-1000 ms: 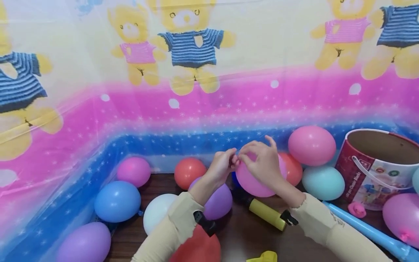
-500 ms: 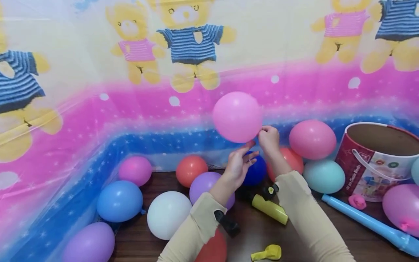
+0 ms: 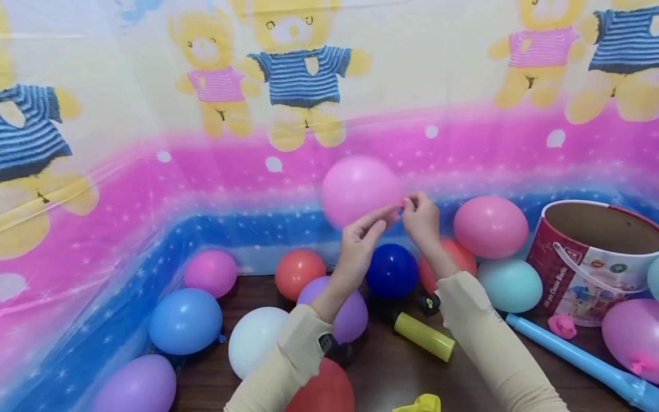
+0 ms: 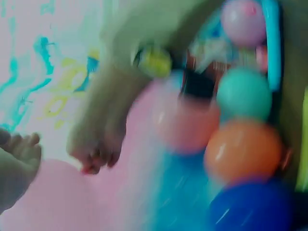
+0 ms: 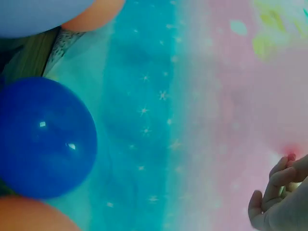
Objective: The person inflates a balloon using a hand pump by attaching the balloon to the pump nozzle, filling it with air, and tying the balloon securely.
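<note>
An inflated pink balloon (image 3: 357, 186) hangs in the air before the backdrop, slightly blurred. My right hand (image 3: 422, 220) pinches its tied neck with curled fingers; the right wrist view shows this hand (image 5: 281, 195) at the reddish neck. Close by, my left hand (image 3: 358, 246) holds its fingers extended toward the neck, under the balloon's right side. Whether they touch the balloon is unclear. In the blurred left wrist view, the left hand (image 4: 19, 168) appears apart from the right hand (image 4: 98, 144), with the pink balloon (image 4: 45, 199) below them.
Several inflated balloons line the backdrop, including a dark blue balloon (image 3: 393, 270) and a white balloon (image 3: 257, 342). A yellow cylinder (image 3: 424, 336), a light blue tube (image 3: 576, 355) and a limp yellow balloon (image 3: 424, 404) lie on the table. A bucket (image 3: 571, 274) stands right.
The pink balloon has risen from beneath the right hand to up and left of both hands. The left fingers have straightened; over the last half second the balloon has shifted slightly left and down.
</note>
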Tool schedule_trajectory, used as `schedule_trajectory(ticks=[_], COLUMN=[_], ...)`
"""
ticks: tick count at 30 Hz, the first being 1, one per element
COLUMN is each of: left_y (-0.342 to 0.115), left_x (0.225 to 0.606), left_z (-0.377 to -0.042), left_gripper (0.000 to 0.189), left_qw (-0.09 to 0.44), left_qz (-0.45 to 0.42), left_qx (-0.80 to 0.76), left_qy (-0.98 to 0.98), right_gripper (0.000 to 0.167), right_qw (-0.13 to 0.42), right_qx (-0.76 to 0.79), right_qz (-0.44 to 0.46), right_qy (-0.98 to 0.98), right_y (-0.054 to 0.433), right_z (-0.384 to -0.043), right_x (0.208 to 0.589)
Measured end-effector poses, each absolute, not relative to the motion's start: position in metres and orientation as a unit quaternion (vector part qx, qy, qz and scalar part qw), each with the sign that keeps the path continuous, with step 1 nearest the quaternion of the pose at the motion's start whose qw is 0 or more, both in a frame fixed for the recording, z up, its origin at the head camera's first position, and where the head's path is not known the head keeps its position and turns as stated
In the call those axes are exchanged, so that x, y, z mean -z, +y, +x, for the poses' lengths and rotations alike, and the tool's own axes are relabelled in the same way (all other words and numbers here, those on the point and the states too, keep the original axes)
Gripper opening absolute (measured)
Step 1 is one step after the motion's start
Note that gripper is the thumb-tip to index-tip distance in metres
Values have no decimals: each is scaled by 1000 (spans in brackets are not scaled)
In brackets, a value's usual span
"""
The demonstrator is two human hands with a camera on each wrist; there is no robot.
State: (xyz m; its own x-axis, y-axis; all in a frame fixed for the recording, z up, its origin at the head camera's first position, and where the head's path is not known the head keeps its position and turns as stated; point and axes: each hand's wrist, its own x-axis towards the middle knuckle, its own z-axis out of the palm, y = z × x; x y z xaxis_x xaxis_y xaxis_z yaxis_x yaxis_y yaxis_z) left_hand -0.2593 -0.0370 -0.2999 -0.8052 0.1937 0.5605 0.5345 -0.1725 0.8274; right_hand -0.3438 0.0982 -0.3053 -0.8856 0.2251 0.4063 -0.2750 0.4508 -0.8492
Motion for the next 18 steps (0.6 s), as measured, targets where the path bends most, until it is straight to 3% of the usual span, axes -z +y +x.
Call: schedule_trajectory(ticks=[3,5,11,18], left_y=[-41,-44,-52,-66], left_x=[294,295,308,313], left_z=[-272,-281,-295,-291], left_gripper=[34,36,36,20], left_qw=[249,289,221,149], left_qz=[-332,-320,-222,-235], left_qx=[545,463,431,421], left_qy=[-728,-775,-846,-863], right_gripper=[24,21,14,11], right_qw=[248,241,203,195], right_qx=[-498,-511,-590,-714], right_qz=[94,136,177,12], right_qy=[-826,-814,-761,-672], right_y=[90,85,79,109], right_z=[-330,-323,-311,-332], right_x=[301,299,299,284])
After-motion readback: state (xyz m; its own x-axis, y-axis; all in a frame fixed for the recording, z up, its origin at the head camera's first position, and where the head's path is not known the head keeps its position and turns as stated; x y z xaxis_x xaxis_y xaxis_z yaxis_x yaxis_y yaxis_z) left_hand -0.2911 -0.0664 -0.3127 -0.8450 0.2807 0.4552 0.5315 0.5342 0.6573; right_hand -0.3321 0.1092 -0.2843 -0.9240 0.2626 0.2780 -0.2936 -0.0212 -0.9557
